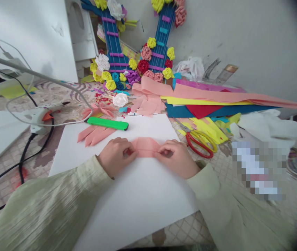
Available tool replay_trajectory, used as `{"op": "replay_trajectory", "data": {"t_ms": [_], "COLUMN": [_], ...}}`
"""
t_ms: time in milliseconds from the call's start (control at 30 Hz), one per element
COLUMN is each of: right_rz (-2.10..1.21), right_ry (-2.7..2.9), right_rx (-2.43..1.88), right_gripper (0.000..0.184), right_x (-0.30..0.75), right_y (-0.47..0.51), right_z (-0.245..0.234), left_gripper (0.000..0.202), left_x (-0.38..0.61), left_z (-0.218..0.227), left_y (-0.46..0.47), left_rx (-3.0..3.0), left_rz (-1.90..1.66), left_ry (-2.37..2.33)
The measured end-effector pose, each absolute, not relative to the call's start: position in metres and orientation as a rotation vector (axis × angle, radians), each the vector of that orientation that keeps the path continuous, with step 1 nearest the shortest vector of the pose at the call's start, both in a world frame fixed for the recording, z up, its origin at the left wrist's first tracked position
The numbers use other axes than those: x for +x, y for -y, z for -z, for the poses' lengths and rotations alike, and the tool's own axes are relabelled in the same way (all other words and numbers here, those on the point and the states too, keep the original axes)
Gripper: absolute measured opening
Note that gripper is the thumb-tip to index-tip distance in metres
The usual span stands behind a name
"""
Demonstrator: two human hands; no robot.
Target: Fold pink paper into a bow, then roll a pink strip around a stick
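Observation:
My left hand [118, 154] and my right hand [176, 156] pinch the two sides of a small piece of salmon-pink crepe paper [145, 148]. A crease runs across the piece between my fingers. Both hands rest over a large white sheet [140, 198]. Beyond my left hand, folded strips of the same pink paper [94, 136] lie partly under a bright green utility knife or marker-like tool [108, 123]. Scissors with red and yellow handles [200, 143] lie just past my right hand.
A white glue gun [40, 118] with its black cord sits at the left. Behind stand two blue guitar shapes [115, 43] covered in paper flowers. Coloured paper sheets [216, 109] and a white paper rose [120, 100] lie at the back; a blurred-out item [258, 170] lies right.

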State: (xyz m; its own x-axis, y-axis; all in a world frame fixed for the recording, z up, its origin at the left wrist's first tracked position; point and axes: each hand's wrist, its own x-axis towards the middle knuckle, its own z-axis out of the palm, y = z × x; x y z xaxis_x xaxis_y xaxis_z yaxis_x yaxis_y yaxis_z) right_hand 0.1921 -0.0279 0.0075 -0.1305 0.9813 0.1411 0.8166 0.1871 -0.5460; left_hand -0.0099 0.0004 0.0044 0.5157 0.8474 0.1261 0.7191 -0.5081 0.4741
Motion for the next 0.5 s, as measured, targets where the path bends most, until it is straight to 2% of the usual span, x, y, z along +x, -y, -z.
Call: {"op": "replay_trajectory", "data": {"t_ms": [500], "right_rz": [-0.476], "right_ry": [1.977], "right_rx": [-1.724], "right_gripper": [0.013], "right_x": [0.1904], "right_y": [0.0254], "right_z": [-0.0089], "left_gripper": [0.013], "left_x": [-0.0092], "left_z": [-0.0059], "left_y": [-0.0015], "left_rx": [2.366], "left_rz": [-0.448], "left_ry": [-1.296]}}
